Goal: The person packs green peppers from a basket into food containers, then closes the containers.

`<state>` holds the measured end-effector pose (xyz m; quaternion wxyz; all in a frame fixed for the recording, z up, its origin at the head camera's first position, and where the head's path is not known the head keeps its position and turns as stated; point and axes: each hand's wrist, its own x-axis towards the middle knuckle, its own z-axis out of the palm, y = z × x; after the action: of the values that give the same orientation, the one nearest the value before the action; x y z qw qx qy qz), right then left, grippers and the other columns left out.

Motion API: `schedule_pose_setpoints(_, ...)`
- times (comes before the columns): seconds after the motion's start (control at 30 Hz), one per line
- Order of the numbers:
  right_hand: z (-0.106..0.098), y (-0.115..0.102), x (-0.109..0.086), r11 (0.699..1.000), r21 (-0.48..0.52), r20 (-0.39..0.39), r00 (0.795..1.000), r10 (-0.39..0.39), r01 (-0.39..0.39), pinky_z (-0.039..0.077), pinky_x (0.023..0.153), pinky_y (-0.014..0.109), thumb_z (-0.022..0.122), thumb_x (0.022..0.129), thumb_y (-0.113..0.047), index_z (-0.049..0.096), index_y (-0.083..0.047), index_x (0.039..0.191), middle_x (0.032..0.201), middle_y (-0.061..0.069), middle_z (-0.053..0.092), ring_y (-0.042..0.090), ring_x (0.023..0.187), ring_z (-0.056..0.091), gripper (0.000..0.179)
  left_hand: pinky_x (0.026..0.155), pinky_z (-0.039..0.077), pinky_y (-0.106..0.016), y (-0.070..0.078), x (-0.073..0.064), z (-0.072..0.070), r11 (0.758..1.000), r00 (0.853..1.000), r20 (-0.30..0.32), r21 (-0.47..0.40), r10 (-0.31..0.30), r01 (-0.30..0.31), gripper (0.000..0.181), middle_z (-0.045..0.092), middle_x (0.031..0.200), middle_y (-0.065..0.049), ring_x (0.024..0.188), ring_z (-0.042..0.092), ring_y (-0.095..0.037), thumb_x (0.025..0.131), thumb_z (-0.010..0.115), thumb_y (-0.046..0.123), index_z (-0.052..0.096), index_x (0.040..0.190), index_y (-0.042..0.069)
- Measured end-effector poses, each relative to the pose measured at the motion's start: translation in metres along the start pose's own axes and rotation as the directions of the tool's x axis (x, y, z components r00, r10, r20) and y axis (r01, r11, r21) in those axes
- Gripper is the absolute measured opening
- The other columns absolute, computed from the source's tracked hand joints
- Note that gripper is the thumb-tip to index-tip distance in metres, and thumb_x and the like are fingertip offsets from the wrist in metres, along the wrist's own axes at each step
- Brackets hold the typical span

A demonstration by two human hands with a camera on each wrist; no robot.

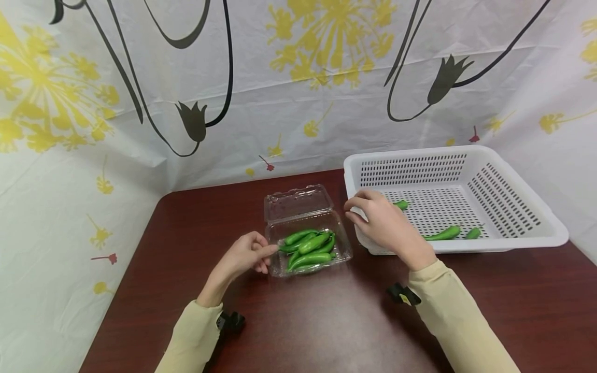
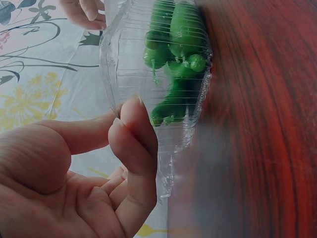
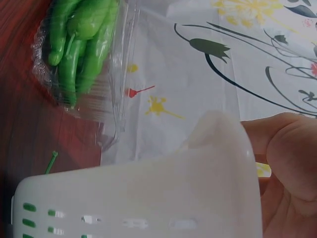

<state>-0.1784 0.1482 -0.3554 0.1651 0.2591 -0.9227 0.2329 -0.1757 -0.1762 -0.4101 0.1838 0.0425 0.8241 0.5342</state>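
Note:
A clear plastic clamshell container (image 1: 346,248) stands on the table with its lid (image 1: 298,203) folded back. Several green chili peppers (image 1: 311,248) lie in it, pressed against the ribbed wall in the left wrist view. My left hand (image 1: 246,254) pinches the container's left rim between thumb and forefinger. Over the left rim of a white plastic basket (image 1: 517,202), my right hand (image 1: 380,217) hangs with loosely bent fingers and nothing visible in them. The basket wall hides part of that hand in the right wrist view. More green peppers (image 1: 446,233) lie on the basket's slotted floor.
The dark red-brown table (image 1: 186,228) stretches left and in front of the container. A patterned white cloth (image 1: 261,103) hangs behind it. Low down beside the basket, a green stem (image 3: 52,161) shows in the right wrist view.

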Motion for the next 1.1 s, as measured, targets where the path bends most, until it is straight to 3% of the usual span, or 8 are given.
schedule_pose_setpoints(0.37,-0.006,0.008,0.0,0.997,-0.007,0.043,0.996,0.079,-0.078,0.052,0.09,0.053,0.067,0.098,-0.012,0.074,-0.004,0.108,0.117,0.018,0.064,0.035,0.111,0.061,0.014,0.055,0.054,-0.029,0.001,0.0,-0.001,1.0,1.0,0.009,0.005,0.004,-0.004,0.024,0.063,0.069,-0.01,0.052,0.062,-0.013,0.1,0.067,0.015,0.052,0.101,-0.003)
schedule_pose_setpoints(0.7,-0.008,0.014,0.0,0.997,0.008,0.042,0.996,0.075,-0.076,0.051,0.091,0.051,0.067,0.098,-0.009,0.072,-0.002,0.109,0.113,0.019,0.065,0.035,0.106,0.063,0.015,0.055,0.054,-0.03,0.001,-0.001,-0.001,1.0,1.0,0.012,-0.009,0.001,-0.001,0.025,0.063,0.069,-0.01,0.052,0.062,-0.014,0.1,0.067,0.016,0.051,0.102,-0.003)
schedule_pose_setpoints(1.1,-0.011,0.023,0.0,0.993,0.013,0.08,0.99,0.12,-0.121,0.047,0.098,0.055,0.066,0.097,-0.009,0.069,0.0,0.115,0.12,0.023,0.064,0.04,0.115,0.059,0.02,0.055,0.055,-0.031,0.002,-0.002,-0.001,1.0,1.0,0.012,-0.003,0.003,-0.003,0.026,0.063,0.069,-0.01,0.052,0.062,-0.015,0.1,0.067,0.017,0.051,0.102,-0.003)
